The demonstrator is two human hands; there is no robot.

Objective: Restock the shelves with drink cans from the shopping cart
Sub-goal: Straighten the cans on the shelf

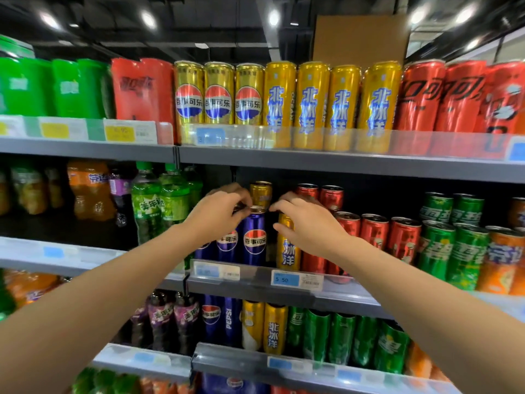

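Both hands are reaching into the middle shelf [284, 291]. Left hand [216, 214] is pinching the top rim of a blue Pepsi can [254, 240] standing in the front row, while right hand [306, 226] is curling its fingers around the top of a yellow can [287, 251] just beside it, next to red cans [375, 231].

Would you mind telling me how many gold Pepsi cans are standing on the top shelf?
3, side by side on the top shelf: the left can, the middle can and the right can, just left of the yellow cans. More may stand hidden behind them.
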